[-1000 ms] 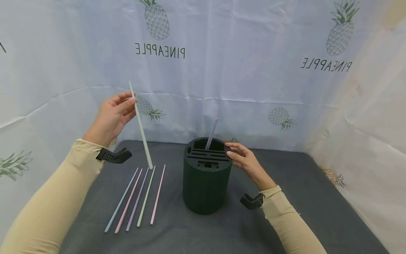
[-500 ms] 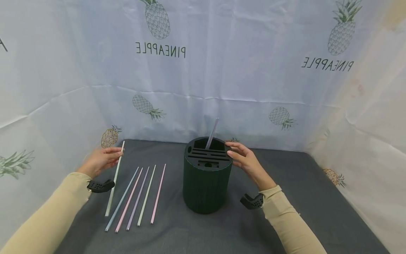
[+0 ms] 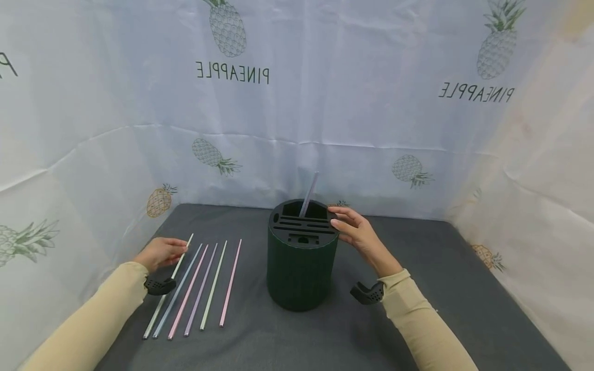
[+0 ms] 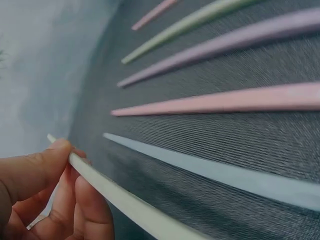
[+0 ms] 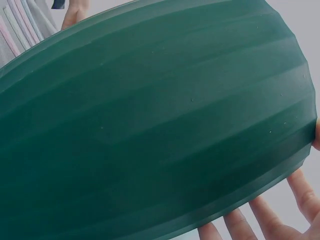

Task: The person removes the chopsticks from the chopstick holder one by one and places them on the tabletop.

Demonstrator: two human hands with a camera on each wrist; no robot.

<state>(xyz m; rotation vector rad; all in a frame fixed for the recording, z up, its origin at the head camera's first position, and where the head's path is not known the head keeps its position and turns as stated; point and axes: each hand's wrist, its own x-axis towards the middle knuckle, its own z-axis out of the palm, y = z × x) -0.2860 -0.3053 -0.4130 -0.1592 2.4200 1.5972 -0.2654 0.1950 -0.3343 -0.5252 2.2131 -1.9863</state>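
Six sticks (image 3: 218, 272) were left of the holder (image 3: 300, 278); the outermost, a pale stick (image 4: 127, 200), was pinched near one end by the left hand (image 3: 162, 252), where a slanted release risked rolling it into the adjacent blue stick (image 4: 212, 170). A pink stick (image 3: 188, 291), purple stick (image 3: 201, 289), green stick (image 3: 214, 286) and second pink stick (image 3: 231, 283) intervened before the holder. In the holder leaned another purple stick (image 3: 309, 195); the right hand (image 3: 355, 229), fingers extended, touched its right edge, gripping nothing.

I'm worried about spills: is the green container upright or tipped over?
Upright: the green container stands on the dark table, its slotted top facing up.
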